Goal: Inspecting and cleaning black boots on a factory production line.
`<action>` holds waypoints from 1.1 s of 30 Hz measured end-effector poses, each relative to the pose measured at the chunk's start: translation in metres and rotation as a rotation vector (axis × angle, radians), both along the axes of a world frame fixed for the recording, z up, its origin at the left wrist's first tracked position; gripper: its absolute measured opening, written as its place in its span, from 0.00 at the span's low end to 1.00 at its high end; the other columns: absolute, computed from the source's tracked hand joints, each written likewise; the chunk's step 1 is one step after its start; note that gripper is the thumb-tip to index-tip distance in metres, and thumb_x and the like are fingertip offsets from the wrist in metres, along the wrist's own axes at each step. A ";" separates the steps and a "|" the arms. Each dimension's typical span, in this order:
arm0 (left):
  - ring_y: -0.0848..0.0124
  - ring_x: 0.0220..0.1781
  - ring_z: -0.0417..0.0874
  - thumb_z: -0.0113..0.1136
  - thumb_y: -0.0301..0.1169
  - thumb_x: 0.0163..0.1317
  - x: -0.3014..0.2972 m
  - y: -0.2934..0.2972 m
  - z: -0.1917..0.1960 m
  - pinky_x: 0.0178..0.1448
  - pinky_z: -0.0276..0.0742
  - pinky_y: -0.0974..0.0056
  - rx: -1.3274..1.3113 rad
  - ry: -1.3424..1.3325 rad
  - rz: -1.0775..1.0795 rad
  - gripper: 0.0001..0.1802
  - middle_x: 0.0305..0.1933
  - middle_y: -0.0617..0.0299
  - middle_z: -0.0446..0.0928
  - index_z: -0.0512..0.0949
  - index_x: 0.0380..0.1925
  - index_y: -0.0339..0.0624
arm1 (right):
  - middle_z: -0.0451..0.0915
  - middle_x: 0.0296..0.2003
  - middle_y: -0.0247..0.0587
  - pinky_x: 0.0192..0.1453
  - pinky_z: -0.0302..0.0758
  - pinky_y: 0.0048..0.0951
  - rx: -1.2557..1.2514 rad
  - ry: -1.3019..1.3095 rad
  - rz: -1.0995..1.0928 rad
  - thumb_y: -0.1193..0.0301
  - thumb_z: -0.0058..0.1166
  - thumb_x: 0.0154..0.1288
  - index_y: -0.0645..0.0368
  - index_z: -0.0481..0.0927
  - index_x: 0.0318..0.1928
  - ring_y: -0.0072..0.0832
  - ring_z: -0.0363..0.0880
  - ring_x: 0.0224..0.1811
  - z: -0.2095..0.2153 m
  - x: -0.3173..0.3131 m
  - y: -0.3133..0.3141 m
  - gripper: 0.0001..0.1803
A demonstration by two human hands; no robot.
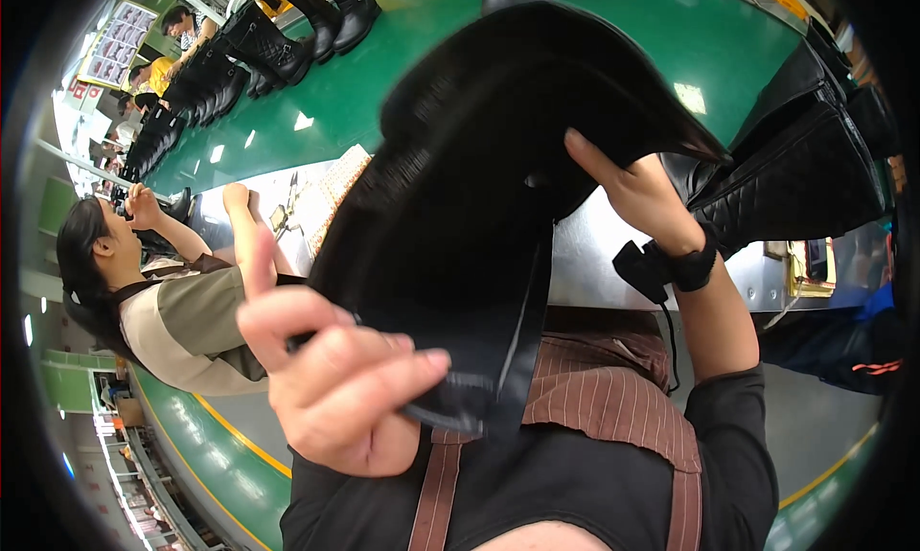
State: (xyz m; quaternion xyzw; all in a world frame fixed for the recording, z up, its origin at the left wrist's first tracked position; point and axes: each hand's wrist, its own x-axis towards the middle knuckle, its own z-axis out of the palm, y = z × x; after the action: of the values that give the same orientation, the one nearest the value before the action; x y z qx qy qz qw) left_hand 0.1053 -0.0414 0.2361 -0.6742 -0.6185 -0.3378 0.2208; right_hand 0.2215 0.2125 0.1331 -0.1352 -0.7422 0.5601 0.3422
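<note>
A large black leather boot point(450, 225) is held up close before me, filling the middle of the view and slightly blurred. Its dark inner side faces me, and a pale line like a zip edge runs down its lower part. My left hand point(335, 378) grips the lower end between thumb and curled fingers, its index finger pointing up. With its thumb laid on the inner face, my right hand point(647, 201) clasps the right edge; those fingers are mostly hidden behind the leather. A black strap with a small box and cable sits on my right wrist.
Tall black quilted boots point(791, 163) lie on the right of the metal table point(585, 264). Beside them are a phone point(816, 260) and yellow papers. A co-worker point(182, 302) sits at left near small tools point(285, 211). More boots point(264, 48) stand along the green surface point(422, 24).
</note>
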 end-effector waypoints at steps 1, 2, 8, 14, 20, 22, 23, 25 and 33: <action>0.61 0.37 0.67 0.59 0.34 0.33 0.003 0.009 0.000 0.76 0.55 0.38 0.058 0.022 0.109 0.10 0.16 0.68 0.71 0.83 0.19 0.47 | 0.81 0.38 0.41 0.47 0.75 0.26 0.046 0.016 -0.059 0.64 0.56 0.74 0.65 0.77 0.56 0.21 0.75 0.40 -0.004 -0.004 0.002 0.19; 0.61 0.37 0.67 0.59 0.34 0.33 0.001 0.016 -0.001 0.76 0.55 0.38 0.055 0.021 0.101 0.10 0.16 0.68 0.71 0.83 0.19 0.47 | 0.81 0.35 0.42 0.44 0.75 0.26 0.093 0.031 -0.120 0.64 0.56 0.73 0.65 0.78 0.56 0.21 0.75 0.37 -0.007 -0.008 0.002 0.18; 0.43 0.76 0.52 0.71 0.27 0.45 -0.033 0.062 -0.066 0.77 0.48 0.41 0.324 -0.219 0.051 0.64 0.76 0.38 0.45 0.35 0.75 0.35 | 0.81 0.52 0.52 0.56 0.76 0.28 -0.040 -0.019 -0.136 0.62 0.58 0.71 0.65 0.72 0.63 0.30 0.80 0.51 -0.049 -0.011 0.004 0.26; 0.56 0.73 0.62 0.82 0.34 0.43 -0.047 0.071 -0.180 0.76 0.55 0.56 -0.247 -0.870 -0.085 0.60 0.69 0.46 0.63 0.50 0.70 0.32 | 0.85 0.39 0.37 0.42 0.79 0.26 -0.202 -0.414 -0.091 0.66 0.60 0.68 0.66 0.81 0.50 0.22 0.83 0.39 -0.088 0.041 0.003 0.17; 0.66 0.51 0.83 0.77 0.29 0.49 -0.039 0.096 -0.216 0.57 0.77 0.62 -0.538 -1.151 -0.108 0.30 0.49 0.52 0.83 0.77 0.52 0.29 | 0.82 0.31 0.38 0.35 0.77 0.23 -0.276 -0.467 -0.064 0.66 0.58 0.71 0.67 0.81 0.43 0.20 0.81 0.29 -0.107 0.003 -0.019 0.13; 0.69 0.46 0.85 0.76 0.27 0.50 -0.035 0.097 -0.217 0.53 0.80 0.64 -0.505 -1.223 -0.094 0.24 0.44 0.54 0.85 0.80 0.47 0.29 | 0.80 0.29 0.35 0.33 0.76 0.22 -0.347 -0.482 0.003 0.65 0.56 0.73 0.65 0.79 0.39 0.19 0.78 0.27 -0.116 0.000 -0.013 0.13; 0.70 0.44 0.86 0.75 0.26 0.51 -0.034 0.098 -0.216 0.52 0.80 0.65 -0.508 -1.254 -0.077 0.21 0.43 0.55 0.86 0.81 0.45 0.30 | 0.78 0.27 0.32 0.30 0.74 0.21 -0.415 -0.499 0.075 0.64 0.54 0.74 0.63 0.78 0.36 0.17 0.76 0.25 -0.118 -0.001 -0.009 0.14; 0.72 0.43 0.86 0.74 0.25 0.52 -0.031 0.098 -0.215 0.51 0.80 0.66 -0.504 -1.287 -0.048 0.19 0.41 0.56 0.86 0.82 0.44 0.31 | 0.76 0.25 0.29 0.29 0.72 0.20 -0.500 -0.518 0.138 0.63 0.51 0.76 0.62 0.77 0.35 0.16 0.73 0.24 -0.113 -0.002 -0.005 0.15; 0.69 0.46 0.86 0.72 0.25 0.53 -0.027 0.098 -0.220 0.53 0.80 0.65 -0.406 -1.169 0.003 0.18 0.43 0.55 0.86 0.82 0.45 0.32 | 0.72 0.26 0.23 0.28 0.62 0.14 -0.761 -0.413 0.308 0.59 0.46 0.79 0.55 0.76 0.30 0.10 0.63 0.25 -0.115 -0.001 -0.005 0.19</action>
State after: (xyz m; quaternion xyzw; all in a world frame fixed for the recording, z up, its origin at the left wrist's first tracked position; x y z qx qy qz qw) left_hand 0.0785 0.0562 0.0163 -0.4053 -0.6899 -0.5267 -0.2869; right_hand 0.2206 0.2078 0.0184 -0.2481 -0.5479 0.7985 0.0261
